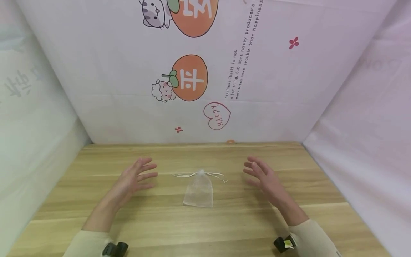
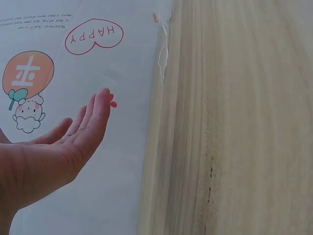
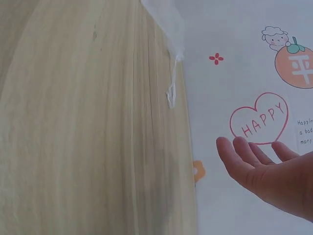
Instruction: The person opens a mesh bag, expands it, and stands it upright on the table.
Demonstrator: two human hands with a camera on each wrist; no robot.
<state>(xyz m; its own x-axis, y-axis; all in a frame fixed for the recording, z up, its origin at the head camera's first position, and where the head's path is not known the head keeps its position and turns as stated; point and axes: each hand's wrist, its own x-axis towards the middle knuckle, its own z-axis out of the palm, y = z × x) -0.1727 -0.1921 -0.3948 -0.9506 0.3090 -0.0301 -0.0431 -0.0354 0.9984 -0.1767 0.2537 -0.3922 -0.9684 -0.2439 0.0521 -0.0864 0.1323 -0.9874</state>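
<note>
A small white sheer drawstring pouch (image 1: 199, 192) lies on the wooden table between the two hands, its neck gathered and its cords (image 1: 215, 174) spread to both sides. My left hand (image 1: 136, 176) is held to the left of the pouch, fingers spread and relaxed, touching nothing. To the right of it, my right hand (image 1: 263, 178) is likewise apart from the pouch, with loosely bent fingers and nothing in them. The right wrist view shows part of the pouch (image 3: 168, 29) with a cord hanging from its neck. In the left wrist view only its cords (image 2: 163, 58) show clearly.
The wood-grain table (image 1: 160, 232) ends at a white printed cloth (image 1: 263, 117) standing upright behind it. White cloth walls also rise at the left (image 1: 35, 125) and right (image 1: 363, 142). Dark wrist cameras (image 1: 115, 248) sit at both sleeves.
</note>
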